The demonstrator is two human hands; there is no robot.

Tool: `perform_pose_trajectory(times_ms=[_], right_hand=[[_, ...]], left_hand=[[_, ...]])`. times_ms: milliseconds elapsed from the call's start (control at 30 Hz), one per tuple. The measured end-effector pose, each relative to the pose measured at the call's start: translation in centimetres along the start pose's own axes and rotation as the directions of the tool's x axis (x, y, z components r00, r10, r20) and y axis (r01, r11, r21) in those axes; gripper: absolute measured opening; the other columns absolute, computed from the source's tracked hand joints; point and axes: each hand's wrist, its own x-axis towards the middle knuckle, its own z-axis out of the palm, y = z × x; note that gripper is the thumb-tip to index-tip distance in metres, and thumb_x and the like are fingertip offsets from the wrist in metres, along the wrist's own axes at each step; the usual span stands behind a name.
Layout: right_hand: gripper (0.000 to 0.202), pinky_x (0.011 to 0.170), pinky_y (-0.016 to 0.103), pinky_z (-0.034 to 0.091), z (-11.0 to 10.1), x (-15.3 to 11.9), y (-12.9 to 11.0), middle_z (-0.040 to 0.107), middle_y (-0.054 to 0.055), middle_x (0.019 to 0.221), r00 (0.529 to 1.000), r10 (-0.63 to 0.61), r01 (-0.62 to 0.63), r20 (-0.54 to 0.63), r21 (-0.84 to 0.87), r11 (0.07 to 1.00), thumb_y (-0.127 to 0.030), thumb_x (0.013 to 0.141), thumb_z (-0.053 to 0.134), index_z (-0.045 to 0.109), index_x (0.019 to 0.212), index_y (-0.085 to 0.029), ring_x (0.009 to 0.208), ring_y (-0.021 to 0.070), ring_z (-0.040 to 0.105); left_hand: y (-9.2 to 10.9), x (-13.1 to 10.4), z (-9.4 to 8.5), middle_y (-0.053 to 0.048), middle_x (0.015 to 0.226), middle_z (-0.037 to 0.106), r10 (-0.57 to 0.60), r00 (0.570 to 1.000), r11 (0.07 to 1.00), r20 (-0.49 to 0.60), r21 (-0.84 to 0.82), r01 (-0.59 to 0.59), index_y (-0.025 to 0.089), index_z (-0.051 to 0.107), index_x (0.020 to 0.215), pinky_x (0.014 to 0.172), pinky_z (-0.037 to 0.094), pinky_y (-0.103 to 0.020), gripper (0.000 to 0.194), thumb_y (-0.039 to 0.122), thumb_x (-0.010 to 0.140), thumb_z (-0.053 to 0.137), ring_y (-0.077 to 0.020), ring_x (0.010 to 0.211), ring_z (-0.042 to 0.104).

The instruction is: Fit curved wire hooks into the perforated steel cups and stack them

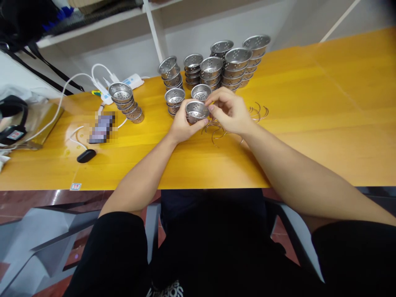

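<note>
A: Where do we find the round, perforated, silver-coloured metal cup (pixel 197 112)?

B: Above the yellow wooden table (pixel 309 103), before stacks of similar cups (pixel 211 69); our left hand (pixel 182 123) grips it around the side.

A: And our right hand (pixel 227 109)?

B: Thumb and fingers narrowed at the rim; whether they pinch anything, we cannot tell. Thin, curved, copper-coloured wires (pixel 219 131) lie below.
</note>
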Motion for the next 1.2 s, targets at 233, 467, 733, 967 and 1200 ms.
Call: perform_pose_trajectory(times_ms=[233,467,733,967,1200], right_hand=[[0.025,0.128,0.077,0.072,-0.4,-0.1,0.6,0.085,0.015,0.148,0.990,-0.074,0.094,0.119,-0.175,0.980,-0.028,0.109,0.080,0.098,0.126,-0.032,0.138,0.0470,0.084],[0.053,0.142,0.078,0.065,-0.2,-0.4,-0.1,0.077,0.012,0.169,0.980,-0.096,0.129,0.177,-0.188,0.974,-0.033,0.112,0.078,0.094,0.162,-0.038,0.166,0.0495,0.072],[0.052,0.120,0.074,0.078,-0.7,-0.5,2.1,0.080,0.018,0.167,0.994,-0.092,0.075,-0.055,-0.263,0.962,-0.038,0.116,0.080,0.085,0.168,-0.036,0.144,0.0480,0.082],[0.048,0.112,0.066,0.080,-0.4,-0.3,1.9,0.085,0.015,0.149,0.997,-0.076,0.071,-0.008,-0.278,0.958,-0.035,0.111,0.082,0.087,0.159,-0.035,0.127,0.0418,0.084],[0.039,0.114,0.068,0.079,-0.2,-0.5,0.5,0.089,0.015,0.143,1.000,-0.016,0.019,0.013,-0.235,0.972,-0.038,0.115,0.082,0.092,0.153,-0.035,0.116,0.0416,0.086]], left_hand=[[-0.1,0.0,-0.1,-0.012,0.160,0.078,-0.006,1.000,0.998,-0.007,0.060,0.007,0.031,0.057,0.167,0.139,0.068,-0.057,0.095,0.099,0.106,0.085,-0.0340,0.151,0.084],[0.2,0.4,-0.9,-0.014,0.172,0.074,0.064,0.998,0.993,0.023,0.100,-0.066,0.033,0.049,0.178,0.149,0.062,-0.061,0.102,0.101,0.108,0.080,-0.0385,0.167,0.078],[0.2,1.9,-5.9,-0.011,0.209,0.049,0.015,0.951,0.920,-0.310,0.376,0.108,0.041,0.018,0.197,0.174,0.028,-0.057,0.118,0.105,0.112,0.068,-0.0280,0.205,0.035],[-3.6,2.4,-7.8,-0.012,0.194,0.062,-0.101,0.871,0.939,-0.481,0.243,0.244,0.038,0.046,0.187,0.169,0.040,-0.062,0.139,0.125,0.082,0.079,-0.0394,0.197,0.048],[-2.2,2.5,-6.6,-0.017,0.204,0.053,-0.319,0.862,0.900,-0.394,0.159,0.406,0.033,0.047,0.187,0.173,0.030,-0.056,0.112,0.081,0.100,0.100,-0.0374,0.200,0.047]])
